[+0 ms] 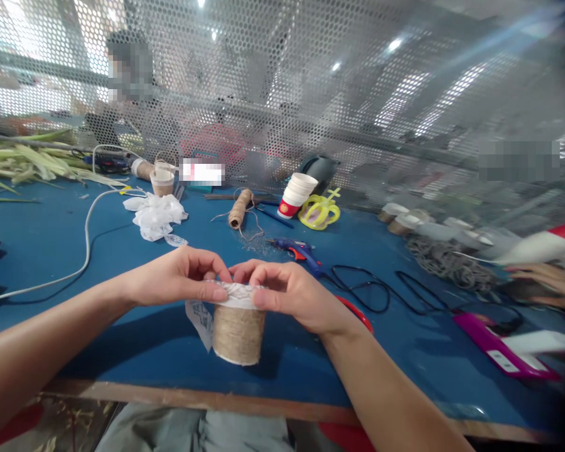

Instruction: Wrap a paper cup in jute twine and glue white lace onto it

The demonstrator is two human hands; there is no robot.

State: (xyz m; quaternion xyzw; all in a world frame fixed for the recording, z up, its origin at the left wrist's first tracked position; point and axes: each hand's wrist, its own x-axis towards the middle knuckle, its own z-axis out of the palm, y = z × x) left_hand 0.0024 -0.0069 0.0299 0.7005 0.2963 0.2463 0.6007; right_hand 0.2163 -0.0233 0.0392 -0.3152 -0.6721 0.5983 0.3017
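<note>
Both hands (181, 279) (289, 292) pinch lace strip (238, 293) onto twine-wrapped cup (238, 334).

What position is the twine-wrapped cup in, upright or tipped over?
Upright: the twine-wrapped cup has its rim up, where left hand and right hand pinch the lace.

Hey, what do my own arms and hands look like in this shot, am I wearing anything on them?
The left forearm and the right forearm are both bare, with no sleeve in view. The left hand and the right hand wear no gloves. No ring, watch, bracelet, tape or marking shows on either.
</note>
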